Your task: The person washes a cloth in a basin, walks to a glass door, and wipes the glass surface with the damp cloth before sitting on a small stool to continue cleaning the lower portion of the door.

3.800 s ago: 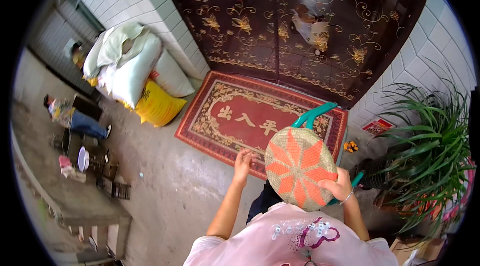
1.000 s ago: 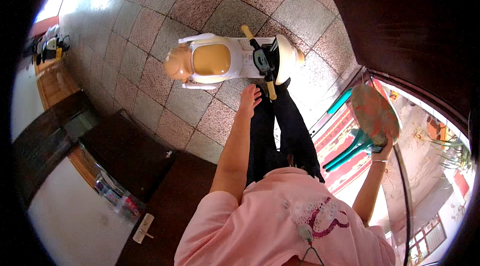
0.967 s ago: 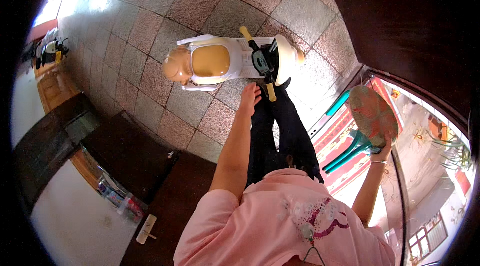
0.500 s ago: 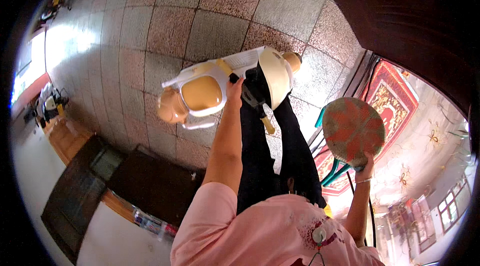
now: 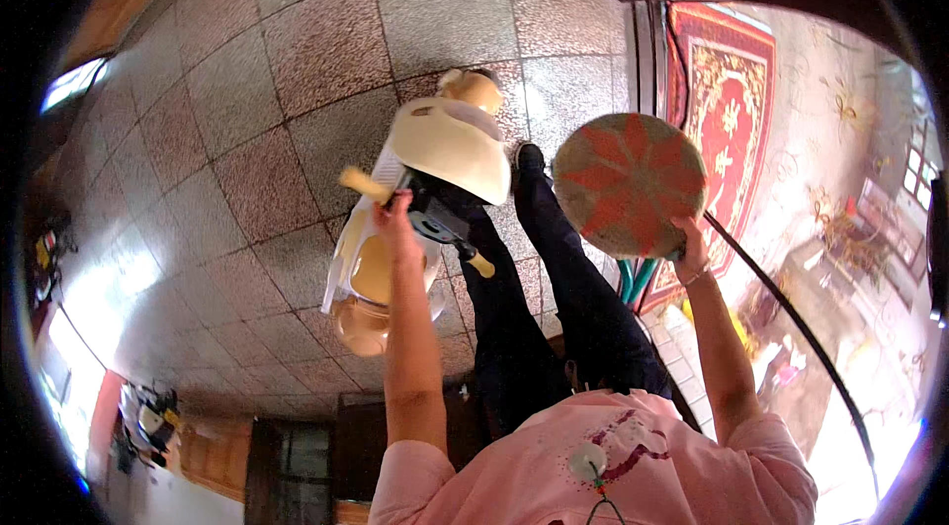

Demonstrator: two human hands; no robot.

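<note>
My left hand is closed around the handlebar of a child's ride-on toy. The toy has a cream front shield, a tan seat, tan wheels and a black steering part with yellow grips. It tilts beside my legs over the tiled floor; whether its wheels touch the floor I cannot tell. On the other side, my right hand grips the rim of a round stool. A grey-brown cover with an orange-red petal pattern is on its top. Green legs show beneath the stool.
A doorway with a dark sill lies at the right. Beyond it is a red patterned mat on a pale floor. A black cable runs past my right arm. Dark furniture stands at the lower left.
My view has turned toward the doorway. The ride-on toy has swung round beside my legs, its seat now nearer me. The stool has shifted left in view, still in my right hand.
</note>
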